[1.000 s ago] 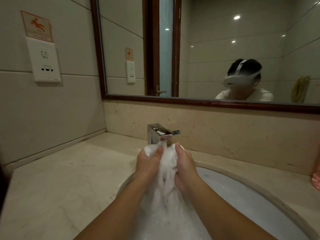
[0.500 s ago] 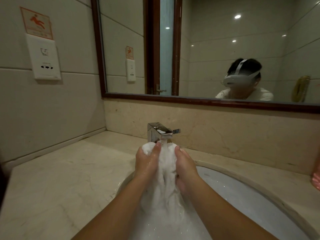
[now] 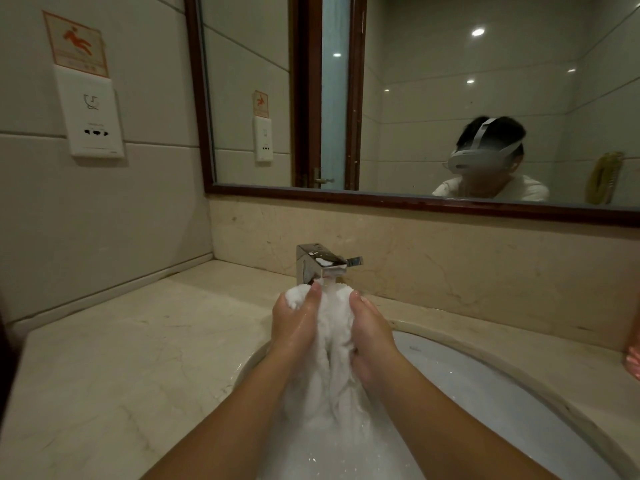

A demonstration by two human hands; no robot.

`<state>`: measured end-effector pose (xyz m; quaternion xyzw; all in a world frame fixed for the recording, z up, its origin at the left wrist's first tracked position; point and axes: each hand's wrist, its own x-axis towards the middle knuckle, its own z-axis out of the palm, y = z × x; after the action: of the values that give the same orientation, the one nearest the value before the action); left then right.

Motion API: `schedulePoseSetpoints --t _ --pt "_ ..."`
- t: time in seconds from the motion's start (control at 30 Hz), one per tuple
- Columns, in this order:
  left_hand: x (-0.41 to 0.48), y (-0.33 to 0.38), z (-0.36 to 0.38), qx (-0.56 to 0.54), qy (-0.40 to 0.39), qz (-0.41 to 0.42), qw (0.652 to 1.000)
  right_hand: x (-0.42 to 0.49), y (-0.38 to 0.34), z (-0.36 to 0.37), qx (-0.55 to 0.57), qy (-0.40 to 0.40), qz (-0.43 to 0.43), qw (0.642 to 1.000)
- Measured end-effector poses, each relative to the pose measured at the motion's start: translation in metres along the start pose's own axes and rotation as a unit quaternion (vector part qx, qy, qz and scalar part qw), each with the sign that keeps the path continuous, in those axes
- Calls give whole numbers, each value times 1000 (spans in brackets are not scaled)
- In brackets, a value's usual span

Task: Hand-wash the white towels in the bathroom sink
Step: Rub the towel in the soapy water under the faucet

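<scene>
Fingers of the left hand (image 3: 294, 327) and right hand (image 3: 372, 337) are clamping the bunched white towel (image 3: 334, 358), now parting slightly beneath the faucet (image 3: 318, 263). Scrubbing is seemingly continuing, with the towel's tail trailing into the sink (image 3: 485, 386).

Beige marble counter (image 3: 121, 358) fills lower left. White sink basin (image 3: 519, 386) sunk in lower right, chrome faucet (image 3: 317, 266) standing mid-frame behind it.
</scene>
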<state>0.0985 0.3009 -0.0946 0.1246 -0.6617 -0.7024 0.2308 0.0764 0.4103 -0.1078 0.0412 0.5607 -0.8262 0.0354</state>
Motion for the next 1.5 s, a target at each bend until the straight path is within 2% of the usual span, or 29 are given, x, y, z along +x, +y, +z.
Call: schedulePoseSetpoints --t 0.1,0.23,0.37,0.53,0.67,0.77,0.87,0.93,1.03,1.17,1.3,1.43,1.5 --pt "-1 -1 0 0 -5 -3 1000 -5 -3 0 -14 -26 2 1000" --pt "0 -2 0 -38 -59 -21 997 -15 -6 3 -39 -59 -19 997" --pt "-1 0 -3 -81 -79 -47 992 -16 -5 6 -58 -57 -47 996" --pt "0 5 -4 -109 -5 -75 991 -25 -7 11 -95 -67 -54 992" --pt "8 4 -10 -186 47 -90 977 -25 2 -5 -253 -89 -125 955" --pt "13 4 -14 -247 69 -110 960 -19 4 -12 -286 -69 -127 947" --pt "16 3 -15 -265 60 -104 957 -15 1 -9 -271 -25 -109 956" --pt "13 4 -13 -243 47 -84 965 -13 -3 -5 -201 5 -76 977" --pt "4 4 -8 -160 -30 -82 983 -13 -17 2 -103 4 -13 995" --pt "-8 8 -6 -92 -113 -128 981 -18 -28 1 -87 -22 -23 996" --pt "-4 6 -3 -58 -63 -99 991 -19 -24 1 -58 -41 -27 997" --pt "1 7 -9 -166 13 -144 976 -26 -16 -8 -111 -133 -8 985" --pt "4 9 -13 -187 33 -136 972 -24 -10 -11 -139 -149 -16 979"
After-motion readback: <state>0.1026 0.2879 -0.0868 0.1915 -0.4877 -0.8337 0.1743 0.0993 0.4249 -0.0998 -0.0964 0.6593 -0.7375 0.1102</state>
